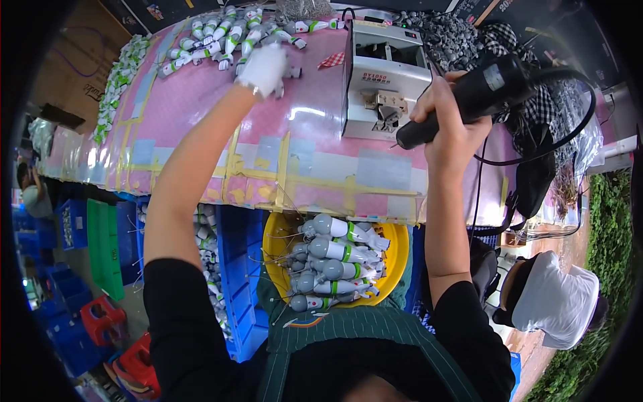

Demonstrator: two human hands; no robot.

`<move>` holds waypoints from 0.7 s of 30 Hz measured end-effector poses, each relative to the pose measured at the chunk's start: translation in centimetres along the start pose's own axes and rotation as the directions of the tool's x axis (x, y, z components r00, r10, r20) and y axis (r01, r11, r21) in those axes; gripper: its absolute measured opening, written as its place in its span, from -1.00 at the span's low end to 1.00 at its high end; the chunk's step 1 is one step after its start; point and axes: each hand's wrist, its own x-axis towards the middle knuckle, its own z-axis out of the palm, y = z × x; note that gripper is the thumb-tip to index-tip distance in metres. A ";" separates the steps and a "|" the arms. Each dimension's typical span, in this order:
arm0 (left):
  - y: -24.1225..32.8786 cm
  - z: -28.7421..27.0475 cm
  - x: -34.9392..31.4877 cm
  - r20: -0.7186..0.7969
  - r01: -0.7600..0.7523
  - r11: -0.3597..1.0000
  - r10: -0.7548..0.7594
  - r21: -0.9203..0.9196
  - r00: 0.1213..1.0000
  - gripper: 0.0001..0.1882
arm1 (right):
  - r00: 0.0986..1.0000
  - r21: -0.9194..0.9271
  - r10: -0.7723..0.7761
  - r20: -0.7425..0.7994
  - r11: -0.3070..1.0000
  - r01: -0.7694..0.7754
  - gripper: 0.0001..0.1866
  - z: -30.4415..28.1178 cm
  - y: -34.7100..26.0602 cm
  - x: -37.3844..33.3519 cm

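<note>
My left hand point(265, 69) wears a white glove and reaches to the near edge of a pile of small white figures point(231, 37) with grey parts and green bands. Its fingers are smeared by motion, so I cannot tell whether they hold anything. My right hand point(450, 120) is wrapped round a black electric screwdriver point(479, 94), tilted with its tip pointing down and left. That tip is close to the front of a silver-grey screw feeder point(383, 74) standing on the pink-covered table point(315, 127).
In my lap is a yellow basin point(402, 258) of grey-headed figures point(335, 249). Small green-and-white parts point(120, 80) line the table's left; dark grey parts point(449, 40) lie behind the feeder. The screwdriver's cable point(593, 114) loops right. Blue crates point(238, 281) stand below left. Another person point(559, 298) is at right.
</note>
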 end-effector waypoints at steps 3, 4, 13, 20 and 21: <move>1.7 -2.1 -5.5 -0.055 -0.070 0.984 0.061 -0.166 0.997 -0.85 | 0.999 0.023 0.037 0.006 0.999 -0.038 -0.80 -0.9 -0.3 -0.8; 2.1 -2.8 -6.5 -0.076 -0.102 0.947 0.082 -0.305 0.994 -0.86 | 0.999 0.024 0.047 -0.003 0.999 -0.047 -0.80 -1.0 -0.2 -0.9; 2.7 -3.9 -9.2 -0.386 -0.241 0.968 0.197 -0.070 0.901 -0.77 | 0.999 0.048 0.038 0.032 0.998 -0.039 -0.80 -0.5 -0.8 -2.1; 0.8 -1.3 -6.3 -0.176 -0.097 0.981 0.067 -0.167 0.982 -0.66 | 0.999 0.042 0.047 0.020 0.998 -0.048 -0.81 -0.6 -1.6 -2.6; 0.8 -1.2 -6.8 -0.173 -0.101 0.980 0.071 -0.170 0.982 -0.66 | 0.999 0.051 0.039 0.028 0.998 -0.040 -0.81 -0.8 -1.8 -2.6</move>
